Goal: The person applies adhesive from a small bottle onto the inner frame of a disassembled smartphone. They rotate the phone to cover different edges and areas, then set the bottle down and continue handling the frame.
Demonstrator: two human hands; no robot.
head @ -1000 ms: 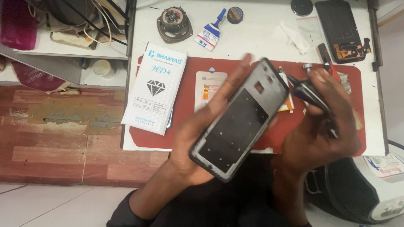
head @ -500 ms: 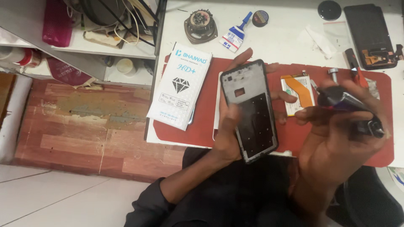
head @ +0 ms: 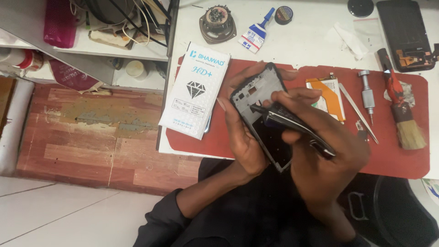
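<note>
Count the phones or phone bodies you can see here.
2: a phone frame held in the left hand, and a dark opened phone at the table's top right corner.

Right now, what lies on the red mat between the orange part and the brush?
In the head view, between the orange part and the brush lie slim metal tweezers and a silver screwdriver, on the red mat.

1. The phone frame in the left hand looks like matt dark plastic and metal.
2. The tool in the right hand is glossy black.
3. The mat is matt red, rubbery.
4. At 3 o'clock, the screwdriver is bright metal; the brush has bristles.
5. At 9 o'clock, the packet is smooth white card.
6. The floor is worn wood.
</note>
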